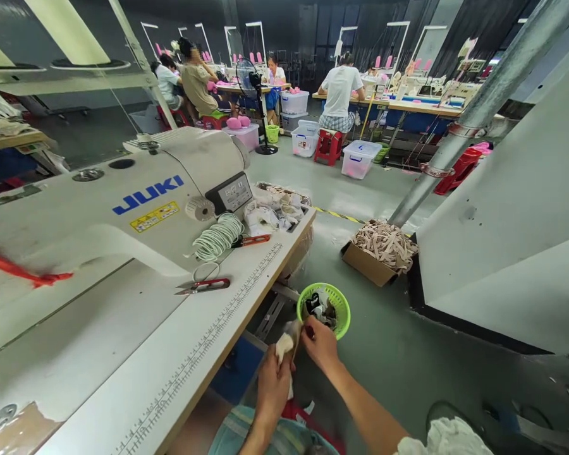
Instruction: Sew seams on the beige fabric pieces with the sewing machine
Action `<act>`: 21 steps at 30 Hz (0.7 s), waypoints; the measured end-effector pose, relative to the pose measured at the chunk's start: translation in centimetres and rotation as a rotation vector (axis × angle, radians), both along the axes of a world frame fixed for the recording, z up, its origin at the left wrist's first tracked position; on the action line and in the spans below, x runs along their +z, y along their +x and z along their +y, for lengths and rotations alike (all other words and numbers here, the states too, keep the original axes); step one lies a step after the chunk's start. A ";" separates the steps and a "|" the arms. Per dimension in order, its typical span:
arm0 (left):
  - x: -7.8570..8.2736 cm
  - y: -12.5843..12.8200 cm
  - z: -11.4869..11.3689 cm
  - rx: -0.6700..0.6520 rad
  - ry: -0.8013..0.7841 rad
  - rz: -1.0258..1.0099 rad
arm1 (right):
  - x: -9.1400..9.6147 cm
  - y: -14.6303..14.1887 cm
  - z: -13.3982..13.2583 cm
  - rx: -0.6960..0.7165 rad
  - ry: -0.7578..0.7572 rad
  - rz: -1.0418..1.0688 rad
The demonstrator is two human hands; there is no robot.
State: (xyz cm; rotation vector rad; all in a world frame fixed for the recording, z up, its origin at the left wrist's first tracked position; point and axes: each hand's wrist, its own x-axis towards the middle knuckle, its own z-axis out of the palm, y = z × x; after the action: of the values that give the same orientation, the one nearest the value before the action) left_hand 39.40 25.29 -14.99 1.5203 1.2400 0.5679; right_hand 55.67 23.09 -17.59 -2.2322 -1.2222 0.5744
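Both my hands are low, off the table's right edge, above the floor. My left hand [271, 387] is closed around a small white fabric piece [284, 345]. My right hand [320, 344] pinches the top of the same piece, fingers pressed together, just in front of a green basket [343, 311] holding dark and white scraps. A white JUKI sewing machine [123, 202] stands on the table to my left. Red-handled thread snips [203, 285] lie on the table in front of the machine.
A coil of white cord [218, 237], a second red tool [251, 240] and a tray of white pieces [277, 208] sit at the table's far end. A cardboard box of beige strips [382, 249] stands on the floor. A metal post [478, 107] rises at right. Several people sit at distant tables.
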 end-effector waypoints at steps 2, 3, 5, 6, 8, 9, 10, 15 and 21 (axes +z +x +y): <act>0.4 -0.2 0.1 0.002 -0.028 -0.039 | -0.7 2.5 0.2 -0.073 -0.073 0.000; 0.7 -0.3 0.1 0.008 -0.058 -0.072 | -1.2 4.0 0.3 -0.102 -0.110 0.004; 1.4 -0.5 -0.2 0.019 -0.167 -0.146 | -2.0 6.7 0.5 -0.148 -0.180 0.018; 1.8 -0.6 -0.4 0.035 -0.233 -0.184 | -2.5 7.8 0.6 -0.171 -0.212 0.025; 2.9 -0.7 -0.8 0.076 -0.367 -0.263 | -3.2 9.2 0.7 -0.215 -0.258 0.046; 3.6 -0.8 -1.0 0.090 -0.428 -0.303 | -3.5 9.5 0.7 -0.233 -0.269 0.059; 4.3 -1.0 -1.1 0.091 -0.477 -0.335 | -3.6 9.5 0.6 -0.246 -0.268 0.076; 8.1 -4.5 -2.4 -0.021 -0.571 -0.346 | -2.4 8.0 0.3 -0.217 -0.119 0.223; 13.1 -12.8 -4.9 0.001 -0.699 -0.246 | 5.1 6.5 0.4 -0.040 0.112 0.557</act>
State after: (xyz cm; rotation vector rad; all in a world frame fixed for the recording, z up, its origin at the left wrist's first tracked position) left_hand 26.63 20.36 -1.92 0.8357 1.0888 0.2622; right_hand 62.14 23.49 -12.50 -1.8203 -0.8920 1.0008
